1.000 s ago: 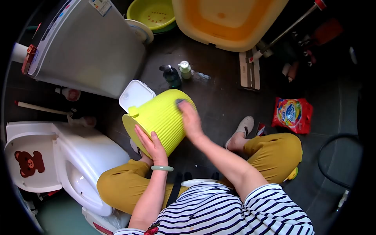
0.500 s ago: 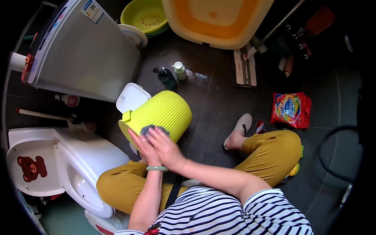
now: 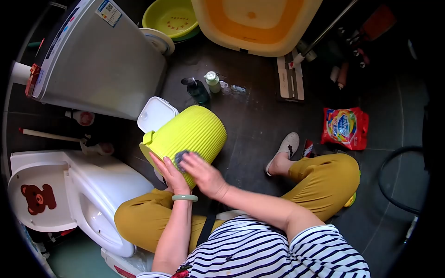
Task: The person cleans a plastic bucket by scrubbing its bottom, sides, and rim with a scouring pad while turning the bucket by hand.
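Observation:
A lime-yellow ribbed bucket (image 3: 197, 134) lies tilted on its side before me, its rim end toward my lap. My left hand (image 3: 172, 177), with a pale green bangle on the wrist, holds the bucket near its rim, fingers extended along it. In my right hand (image 3: 206, 178) is a dark grey scrubbing pad (image 3: 181, 160), pressed against the ribbed side close to the rim. The fingers of that hand are slightly blurred. The bucket's inside is hidden from view.
Beyond the bucket stand a dark pump bottle (image 3: 198, 91) and a pale green pump bottle (image 3: 212, 82). A white lidded box (image 3: 156, 115) sits left of them. The toilet (image 3: 104, 185) and a grey appliance (image 3: 106, 65) flank my left; a red detergent bag (image 3: 344, 128) lies right.
My right hand has moved slightly right and down, away from my left hand, and the scrubbing pad has shifted along the bucket's side. My left hand stays near the rim.

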Tool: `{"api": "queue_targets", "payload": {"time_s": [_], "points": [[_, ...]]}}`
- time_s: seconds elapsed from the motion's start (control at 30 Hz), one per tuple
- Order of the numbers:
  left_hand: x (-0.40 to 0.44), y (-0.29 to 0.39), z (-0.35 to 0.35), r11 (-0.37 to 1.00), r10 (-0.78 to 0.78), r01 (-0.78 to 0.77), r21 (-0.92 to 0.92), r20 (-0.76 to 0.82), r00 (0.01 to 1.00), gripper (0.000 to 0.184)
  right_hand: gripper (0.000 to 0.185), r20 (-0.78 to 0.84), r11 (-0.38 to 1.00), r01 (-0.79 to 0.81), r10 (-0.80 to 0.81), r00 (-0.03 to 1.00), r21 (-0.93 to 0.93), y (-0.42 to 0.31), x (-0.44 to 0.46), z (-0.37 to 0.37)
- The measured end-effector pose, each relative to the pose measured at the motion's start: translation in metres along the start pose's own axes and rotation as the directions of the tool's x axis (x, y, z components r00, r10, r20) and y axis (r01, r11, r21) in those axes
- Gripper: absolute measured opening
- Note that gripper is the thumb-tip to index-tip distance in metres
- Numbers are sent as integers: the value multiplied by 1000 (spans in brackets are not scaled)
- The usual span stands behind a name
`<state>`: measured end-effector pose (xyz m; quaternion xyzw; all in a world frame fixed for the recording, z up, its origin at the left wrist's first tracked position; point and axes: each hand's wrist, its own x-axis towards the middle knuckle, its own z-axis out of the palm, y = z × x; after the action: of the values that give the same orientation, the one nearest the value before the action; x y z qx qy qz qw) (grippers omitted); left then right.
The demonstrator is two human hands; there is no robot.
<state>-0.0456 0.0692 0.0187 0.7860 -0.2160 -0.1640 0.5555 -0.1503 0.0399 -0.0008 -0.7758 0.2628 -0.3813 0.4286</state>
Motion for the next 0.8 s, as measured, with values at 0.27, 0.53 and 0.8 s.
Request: {"api": "queue_targets", "payload": {"time_s": [0.27, 0.53, 0.8], "points": [[0, -1, 5, 993, 20, -16, 119, -27, 999, 60, 34, -114, 959, -236, 255, 960, 159, 34, 16, -4], [-3, -3, 0, 996, 16, -12, 87, -42, 999, 60, 34, -242, 940, -340, 328, 913, -11, 94, 21, -11], [-1, -1, 1, 998, -4, 7, 61, -50, 999, 65, 37, -6, 990, -44, 44, 999, -133, 9, 13, -1]]}}
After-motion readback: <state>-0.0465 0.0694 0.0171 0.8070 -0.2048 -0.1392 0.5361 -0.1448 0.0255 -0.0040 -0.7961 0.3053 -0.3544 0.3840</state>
